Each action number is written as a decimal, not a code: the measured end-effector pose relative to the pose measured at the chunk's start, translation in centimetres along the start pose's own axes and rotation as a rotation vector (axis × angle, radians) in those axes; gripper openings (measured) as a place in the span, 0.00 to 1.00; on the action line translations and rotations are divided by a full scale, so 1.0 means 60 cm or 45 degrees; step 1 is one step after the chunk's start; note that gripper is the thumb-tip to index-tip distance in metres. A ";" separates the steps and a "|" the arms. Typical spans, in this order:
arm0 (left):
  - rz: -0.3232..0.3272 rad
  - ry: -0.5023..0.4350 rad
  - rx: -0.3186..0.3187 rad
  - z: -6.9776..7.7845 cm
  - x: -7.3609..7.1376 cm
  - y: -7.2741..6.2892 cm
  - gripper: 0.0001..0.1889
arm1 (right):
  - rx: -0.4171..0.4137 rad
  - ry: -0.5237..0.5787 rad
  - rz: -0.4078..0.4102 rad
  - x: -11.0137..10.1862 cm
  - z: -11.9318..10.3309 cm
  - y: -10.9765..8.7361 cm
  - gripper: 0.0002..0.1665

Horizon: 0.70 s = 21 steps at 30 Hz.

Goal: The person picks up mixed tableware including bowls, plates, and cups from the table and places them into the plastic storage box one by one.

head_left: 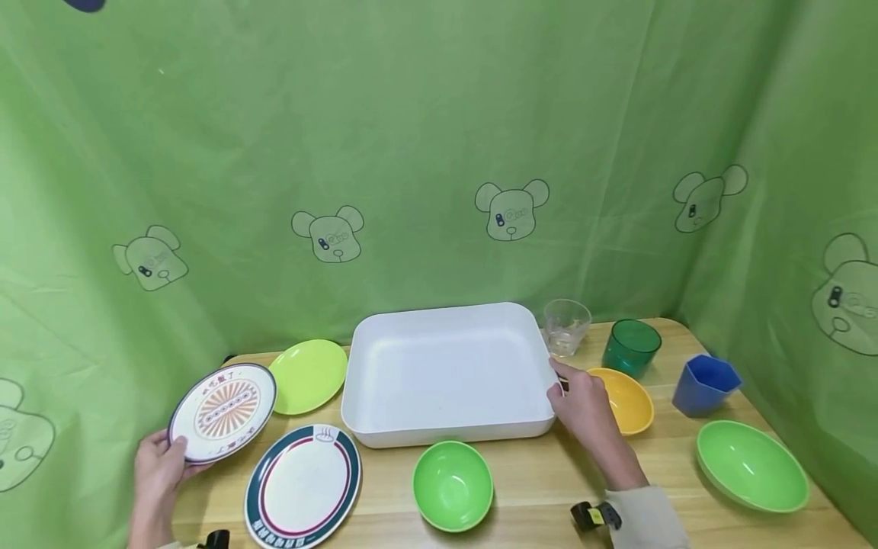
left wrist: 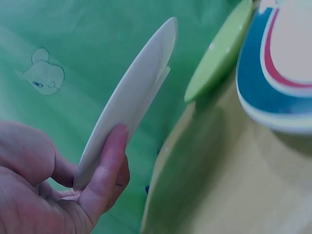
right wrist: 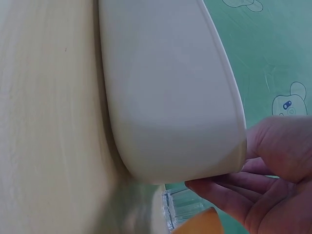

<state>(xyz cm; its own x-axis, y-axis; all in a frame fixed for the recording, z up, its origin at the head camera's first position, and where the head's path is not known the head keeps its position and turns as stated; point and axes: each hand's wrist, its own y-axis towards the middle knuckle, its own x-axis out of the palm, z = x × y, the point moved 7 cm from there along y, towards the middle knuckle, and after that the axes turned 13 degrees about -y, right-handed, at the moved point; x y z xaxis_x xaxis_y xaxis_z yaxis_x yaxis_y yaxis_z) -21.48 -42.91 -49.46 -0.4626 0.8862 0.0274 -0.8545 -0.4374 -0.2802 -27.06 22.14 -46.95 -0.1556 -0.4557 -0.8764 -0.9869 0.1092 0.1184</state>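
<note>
My left hand [head_left: 161, 467] grips the near-left edge of a white plate [head_left: 224, 412] with an orange sunburst print and a dark rim line. The plate is held tilted above the table's left side; in the left wrist view its pale underside [left wrist: 129, 92] shows, with fingers beneath it. At the centre back stands a white rectangular tray [head_left: 449, 435] with nothing inside. My right hand [head_left: 584, 402] holds the tray's right end at the rim; in the right wrist view, fingers [right wrist: 222, 195] lie against its outer wall. A plate with a teal border [head_left: 350, 476] lies near the left hand.
A lime plate [head_left: 309, 376] lies back left, a green bowl [head_left: 453, 486] before the tray. On the right are a clear glass [head_left: 566, 328], a green cup [head_left: 631, 348], a yellow bowl [head_left: 627, 402], a blue cup [head_left: 705, 385] and a green oval dish [head_left: 752, 467]. Green curtains [head_left: 425, 152] enclose the table.
</note>
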 end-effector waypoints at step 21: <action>0.001 -0.126 0.085 0.043 0.062 -0.010 0.33 | 0.011 0.038 -0.050 -0.004 0.003 0.002 0.31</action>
<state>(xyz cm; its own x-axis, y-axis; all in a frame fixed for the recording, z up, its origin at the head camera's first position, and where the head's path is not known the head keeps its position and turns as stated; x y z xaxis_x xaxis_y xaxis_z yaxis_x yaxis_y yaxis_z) -23.32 -39.78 -46.70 -0.4818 0.8676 0.1228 -0.8663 -0.4506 -0.2157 -27.10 22.44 -46.81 -0.1179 -0.4860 -0.8660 -0.9919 0.0983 0.0799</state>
